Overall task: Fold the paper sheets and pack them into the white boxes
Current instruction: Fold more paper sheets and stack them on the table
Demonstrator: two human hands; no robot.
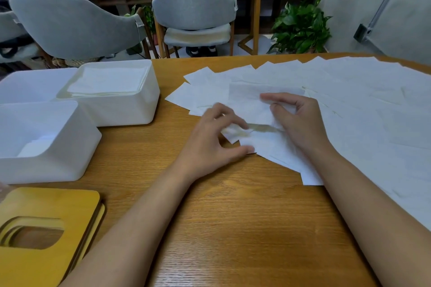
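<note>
Where the two hands meet, a thin white paper sheet (250, 105) lies half doubled over. The right hand (300, 121) pinches its raised flap between thumb and forefinger. The left hand (214, 140) curls its fingers over the sheet's left corner, with the thumb pressed on the paper below, so both hands grip that one sheet. Blur smears the left fingertips, and exactly how they nip the corner is hard to make out.

Beneath the sheet and off to its right spreads a wide fan of loose white papers (361, 105), overlapping one another and cut off by the right edge of the view. Everything rests on a brown wood-grain table (233, 228).

Left of the sheet stand three white plastic boxes with rounded corners. Closest to it, the far white box (130, 112) holds a stack of folded white sheets (109, 82) reaching nearly to its rim. The near white box (58, 147), further left and closer to the person, has only a few folded pieces low in its bottom. The third white box (30, 84) sits behind that one and is partly hidden — its contents cannot be seen.

Down and left of the sheet lies a stack of yellow wooden lids (46, 205) with an oval slot, cropped by the frame's edge.
</note>
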